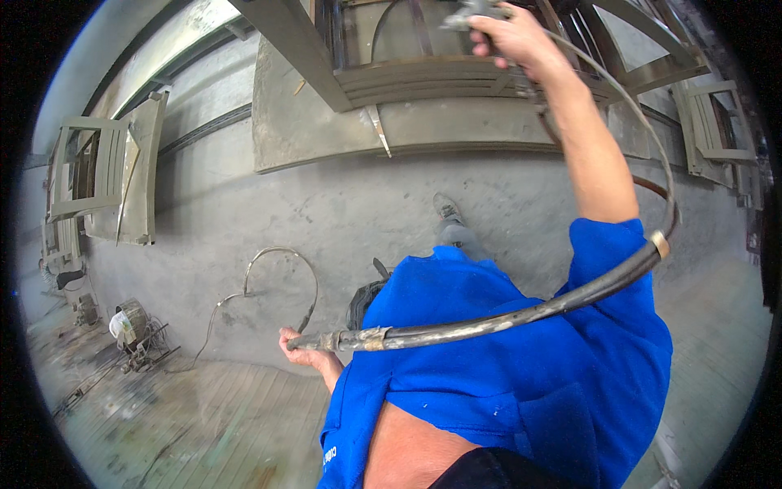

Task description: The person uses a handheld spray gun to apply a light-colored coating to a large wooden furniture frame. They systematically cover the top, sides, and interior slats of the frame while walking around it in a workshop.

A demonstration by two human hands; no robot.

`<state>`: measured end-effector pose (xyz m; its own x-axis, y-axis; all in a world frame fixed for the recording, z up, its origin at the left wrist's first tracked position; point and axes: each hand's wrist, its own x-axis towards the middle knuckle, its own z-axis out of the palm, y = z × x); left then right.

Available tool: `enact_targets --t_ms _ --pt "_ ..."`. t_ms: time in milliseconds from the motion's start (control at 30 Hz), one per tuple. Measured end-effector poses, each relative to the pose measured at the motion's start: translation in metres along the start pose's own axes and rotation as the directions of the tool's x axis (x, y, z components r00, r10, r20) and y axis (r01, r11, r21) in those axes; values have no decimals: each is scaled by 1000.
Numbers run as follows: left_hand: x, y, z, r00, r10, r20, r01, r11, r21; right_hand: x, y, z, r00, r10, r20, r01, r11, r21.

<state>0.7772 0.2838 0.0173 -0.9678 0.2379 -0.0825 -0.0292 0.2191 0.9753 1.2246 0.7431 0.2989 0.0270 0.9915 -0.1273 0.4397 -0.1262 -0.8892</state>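
Note:
Stretched far forward, my right hand (521,39) is closed around a grey metal spray gun (471,11) at the top edge. From the gun a hose (505,319) curves down past my right arm and crosses in front of my blue shirt. Tape wraps parts of this hose. At its left end my left hand (308,355) grips it at waist height; some of those fingers are hidden behind it. Beyond the gun stands a grey slatted frame (423,81), raised on a long grey slab (318,140).
A thinner hose (281,249) loops over the grey floor at the left. Farther left are a round drum-like item (130,322) with tangled cords and an upright grey frame (90,167) against a board. Another frame (721,122) stands far right. My shoe (448,209) is near the slab.

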Motion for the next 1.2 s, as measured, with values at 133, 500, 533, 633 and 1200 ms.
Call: enact_targets --t_ms 133,500,533,633,1200 --pt "2 -24 10 993 106 55 -101 990 -96 38 -35 43 974 -10 227 -42 975 219" --pt "-81 32 145 975 220 30 -214 897 387 81 75 -208 987 142 -70 -149 983 -108" --pt "-93 44 162 981 193 30 -190 910 368 82 85 -240 957 222 -186 -248 960 -131" --pt "-124 82 210 994 104 30 -108 950 292 86 103 -329 893 241 -381 -326 929 -176" --pt "226 135 23 974 199 112 -222 938 267 -177 -121 35 758 185 -626 -242 970 -6"
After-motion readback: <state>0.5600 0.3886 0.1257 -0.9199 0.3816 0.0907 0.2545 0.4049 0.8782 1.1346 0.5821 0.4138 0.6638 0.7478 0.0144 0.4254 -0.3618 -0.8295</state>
